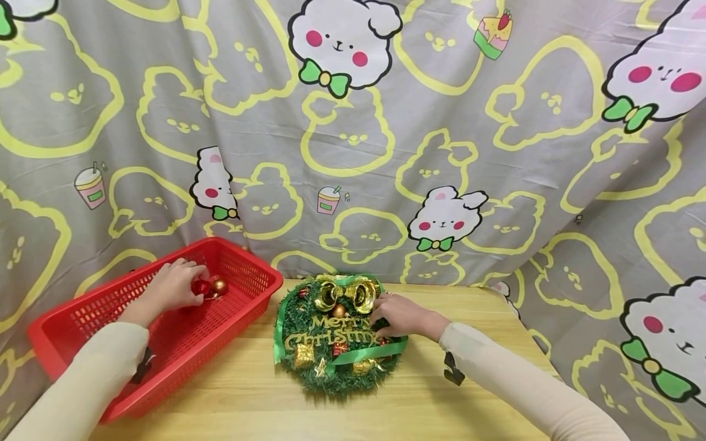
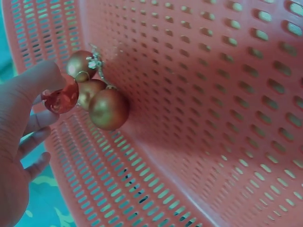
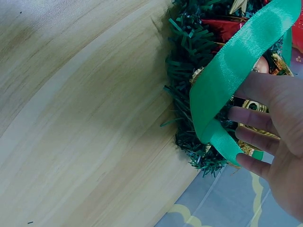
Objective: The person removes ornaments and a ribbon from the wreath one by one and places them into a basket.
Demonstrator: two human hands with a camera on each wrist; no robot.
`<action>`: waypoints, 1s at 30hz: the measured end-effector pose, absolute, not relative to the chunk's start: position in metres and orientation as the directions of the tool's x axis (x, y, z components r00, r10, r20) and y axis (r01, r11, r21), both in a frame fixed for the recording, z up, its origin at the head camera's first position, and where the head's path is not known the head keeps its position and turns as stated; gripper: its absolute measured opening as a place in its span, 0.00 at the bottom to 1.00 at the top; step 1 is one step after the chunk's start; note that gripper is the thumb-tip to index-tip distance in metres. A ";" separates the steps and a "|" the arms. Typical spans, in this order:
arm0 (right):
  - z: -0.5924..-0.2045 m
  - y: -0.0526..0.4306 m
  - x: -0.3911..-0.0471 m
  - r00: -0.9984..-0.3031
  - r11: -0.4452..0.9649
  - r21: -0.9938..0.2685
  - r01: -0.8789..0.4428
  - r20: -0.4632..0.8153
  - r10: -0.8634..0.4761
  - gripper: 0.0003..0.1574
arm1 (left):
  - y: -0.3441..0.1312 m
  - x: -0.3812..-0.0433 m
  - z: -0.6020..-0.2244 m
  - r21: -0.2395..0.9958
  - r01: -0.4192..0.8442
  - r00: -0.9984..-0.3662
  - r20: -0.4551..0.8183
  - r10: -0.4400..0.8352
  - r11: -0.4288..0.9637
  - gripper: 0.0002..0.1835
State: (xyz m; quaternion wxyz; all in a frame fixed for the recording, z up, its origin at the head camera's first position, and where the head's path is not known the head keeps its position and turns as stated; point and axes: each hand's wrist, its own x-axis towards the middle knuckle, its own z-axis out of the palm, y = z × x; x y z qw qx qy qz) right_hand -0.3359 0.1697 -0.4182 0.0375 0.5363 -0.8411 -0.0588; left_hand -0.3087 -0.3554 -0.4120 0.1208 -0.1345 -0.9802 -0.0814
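Inside the red basket point(image 1: 193, 334), my left hand point(image 1: 175, 285) pinches a shiny red bauble point(image 2: 61, 97) between thumb and fingers. Gold baubles point(image 2: 110, 109) with a glittery sprig lie against it at the basket's far end. On the table is a green tinsel wreath point(image 1: 336, 383) with gold bells point(image 1: 363, 295), small gift boxes, a green ribbon point(image 1: 366, 353) and gold "Merry Christmas" lettering point(image 1: 331, 338). My right hand point(image 1: 405, 315) rests at the wreath's right side, fingers loosely extended by the ribbon in the right wrist view. Its fingertips are partly hidden there.
The basket stands at the left of the wooden table point(image 1: 259, 386), left of the wreath. A grey patterned curtain point(image 1: 353, 153) hangs close behind the table and along its right side. Dark wrist cameras point(image 1: 453, 369) are worn on both forearms.
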 end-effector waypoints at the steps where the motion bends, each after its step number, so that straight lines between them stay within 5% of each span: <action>1: -0.418 0.170 -0.336 -0.422 0.418 0.137 -0.898 0.000 -0.906 0.15 | -0.356 -0.309 -0.414 0.126 0.285 -0.934 0.259 0.246 0.950 0.21; 21: -0.419 0.170 -0.334 -0.425 0.421 0.138 -0.896 0.002 -0.905 0.15 | -0.356 -0.311 -0.432 0.039 0.307 -0.926 0.245 0.289 0.951 0.35; 30: -0.418 0.169 -0.334 -0.437 0.431 0.141 -0.891 -0.011 -0.899 0.15 | -0.357 -0.310 -0.437 0.047 0.313 -0.926 0.234 0.294 0.948 0.32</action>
